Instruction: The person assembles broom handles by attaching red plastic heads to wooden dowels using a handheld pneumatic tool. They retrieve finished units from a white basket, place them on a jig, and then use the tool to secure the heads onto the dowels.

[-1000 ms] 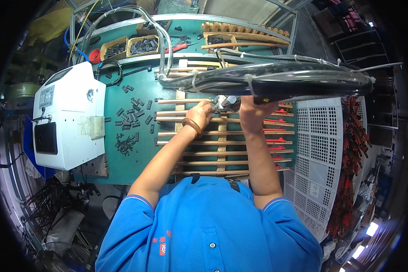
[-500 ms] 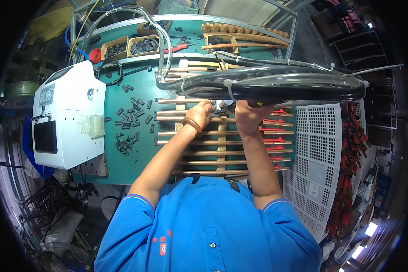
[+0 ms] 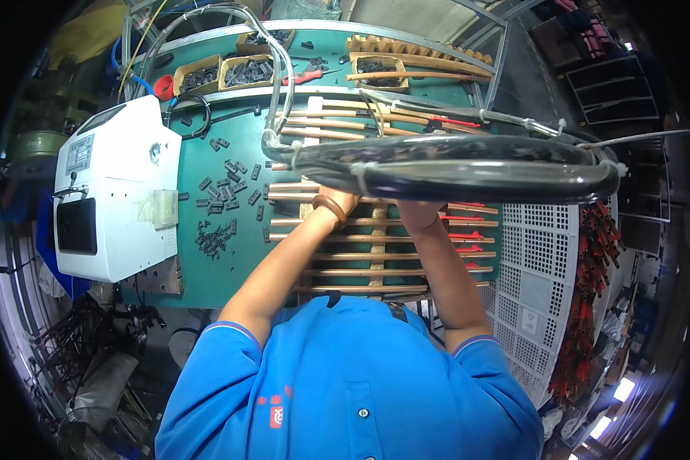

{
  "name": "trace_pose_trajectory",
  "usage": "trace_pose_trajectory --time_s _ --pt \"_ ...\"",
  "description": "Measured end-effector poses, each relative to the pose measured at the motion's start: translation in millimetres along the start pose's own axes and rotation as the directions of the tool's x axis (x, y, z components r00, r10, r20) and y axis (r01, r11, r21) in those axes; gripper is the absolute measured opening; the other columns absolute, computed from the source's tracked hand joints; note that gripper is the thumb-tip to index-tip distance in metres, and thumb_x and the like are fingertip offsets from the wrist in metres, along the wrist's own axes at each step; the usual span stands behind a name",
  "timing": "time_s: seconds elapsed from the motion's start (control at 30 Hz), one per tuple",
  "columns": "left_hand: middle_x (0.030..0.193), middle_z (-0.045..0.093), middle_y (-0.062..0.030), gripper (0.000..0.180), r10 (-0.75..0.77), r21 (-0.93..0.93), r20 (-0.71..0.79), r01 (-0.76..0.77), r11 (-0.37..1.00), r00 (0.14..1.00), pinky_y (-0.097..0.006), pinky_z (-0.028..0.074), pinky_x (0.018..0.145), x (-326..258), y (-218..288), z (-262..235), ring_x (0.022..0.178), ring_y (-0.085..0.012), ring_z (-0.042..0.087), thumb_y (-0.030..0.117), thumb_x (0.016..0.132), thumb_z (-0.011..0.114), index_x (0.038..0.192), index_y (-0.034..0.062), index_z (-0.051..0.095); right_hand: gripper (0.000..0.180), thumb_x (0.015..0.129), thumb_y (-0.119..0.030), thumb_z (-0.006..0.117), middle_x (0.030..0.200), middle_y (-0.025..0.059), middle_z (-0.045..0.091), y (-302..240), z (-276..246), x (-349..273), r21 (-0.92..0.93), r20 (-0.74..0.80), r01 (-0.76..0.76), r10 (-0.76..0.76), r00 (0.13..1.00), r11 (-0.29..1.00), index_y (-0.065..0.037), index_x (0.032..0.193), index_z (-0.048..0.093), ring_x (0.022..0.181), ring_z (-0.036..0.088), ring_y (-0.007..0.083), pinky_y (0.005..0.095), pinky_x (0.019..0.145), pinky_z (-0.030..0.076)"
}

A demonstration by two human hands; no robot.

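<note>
My left hand [image 3: 340,201], with a brown bangle on its wrist, reaches under a thick black hose bundle [image 3: 468,165]. Beside it on the right, my right hand [image 3: 420,213] goes under the same bundle. The bundle hides the fingers of both hands, so what they hold cannot be seen. Both hands are over a row of copper-brown rods [image 3: 353,256] lying crosswise on a tan support strip [image 3: 377,231]. Red pieces [image 3: 468,236] sit near the right ends of several rods.
Loose black parts [image 3: 226,188] and a pile of small screws [image 3: 216,239] lie left of the rods on the green table [image 3: 245,272]. A white machine [image 3: 119,192] stands further left. Boxes of black parts [image 3: 247,73] and a red-handled screwdriver [image 3: 307,77] are behind. A white perforated rack [image 3: 525,268] is at right.
The hose bundle has come lower in view and now covers the fingers of both hands, which showed before. Both hands have shifted slightly nearer to me. More rods show beyond the bundle.
</note>
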State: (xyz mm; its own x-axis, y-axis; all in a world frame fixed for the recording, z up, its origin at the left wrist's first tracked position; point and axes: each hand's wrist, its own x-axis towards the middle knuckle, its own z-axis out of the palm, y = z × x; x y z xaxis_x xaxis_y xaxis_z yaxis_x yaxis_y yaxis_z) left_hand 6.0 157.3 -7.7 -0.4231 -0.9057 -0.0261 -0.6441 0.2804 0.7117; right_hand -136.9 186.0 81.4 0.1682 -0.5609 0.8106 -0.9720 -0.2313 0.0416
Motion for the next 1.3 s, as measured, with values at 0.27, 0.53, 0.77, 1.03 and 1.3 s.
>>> trace_pose_trajectory --time_s 0.27,0.53,0.77,1.03,1.3 --pt "0.100 0.062 -0.0145 0.026 -0.094 0.038 0.005 0.093 0.995 0.996 -0.043 0.049 0.076 -4.4 1.2 2.5 0.089 -0.0354 0.061 0.025 0.077 0.071 0.096 0.0076 0.067 0.015 0.076 -0.005 0.065 0.081 0.0018 0.056 -28.1 -22.3 54.2 0.675 -0.065 -0.214 0.346 0.936 0.706 -0.003 0.088 0.058 0.070 0.052 0.0105 0.0258 0.066 0.043" --pt "0.098 0.062 -0.0076 0.019 -0.034 -0.124 -0.046 0.028 0.992 0.998 -0.040 0.050 0.074 -6.9 1.4 0.9 0.087 -0.0302 0.063 0.020 0.074 0.074 0.089 0.0100 0.067 0.030 0.078 0.014 0.057 0.092 0.0058 0.057 -26.3 -22.5 74.0 0.845 0.262 -0.488 0.627 0.733 0.217 0.001 0.104 0.051 0.080 0.055 0.0095 0.0220 0.073 0.049" --pt "0.094 0.061 -0.0087 0.021 -0.048 -0.099 -0.056 0.043 0.994 0.997 -0.041 0.050 0.073 -8.9 -0.8 3.2 0.085 -0.0314 0.062 0.019 0.073 0.075 0.087 0.0079 0.066 0.021 0.073 0.010 0.062 0.079 0.0019 0.056 -26.6 -21.9 60.9 0.812 0.103 -0.379 0.531 0.841 0.444 -0.001 0.088 0.052 0.066 0.053 0.0088 0.0236 0.064 0.049" --pt "0.095 0.061 -0.0096 0.020 -0.024 -0.099 -0.076 0.017 0.995 0.997 -0.042 0.050 0.074 -8.5 -0.1 2.7 0.086 -0.0329 0.061 0.021 0.073 0.075 0.088 0.0086 0.069 0.015 0.076 0.009 0.065 0.075 -0.0004 0.058 -33.0 -30.2 69.0 0.760 -0.057 -0.236 0.424 0.904 0.606 0.000 0.083 0.057 0.066 0.055 0.0054 0.0194 0.060 0.048" --pt "0.091 0.061 -0.0097 0.022 -0.066 -0.054 -0.037 0.064 0.997 0.997 -0.041 0.049 0.074 -6.8 5.0 -2.1 0.085 -0.0320 0.061 0.024 0.073 0.076 0.084 0.0075 0.068 0.017 0.081 0.009 0.059 0.085 0.0038 0.059 -32.2 -14.6 61.5 0.901 0.318 -0.433 0.629 0.709 0.032 0.002 0.095 0.053 0.074 0.058 0.0092 0.0222 0.070 0.050"
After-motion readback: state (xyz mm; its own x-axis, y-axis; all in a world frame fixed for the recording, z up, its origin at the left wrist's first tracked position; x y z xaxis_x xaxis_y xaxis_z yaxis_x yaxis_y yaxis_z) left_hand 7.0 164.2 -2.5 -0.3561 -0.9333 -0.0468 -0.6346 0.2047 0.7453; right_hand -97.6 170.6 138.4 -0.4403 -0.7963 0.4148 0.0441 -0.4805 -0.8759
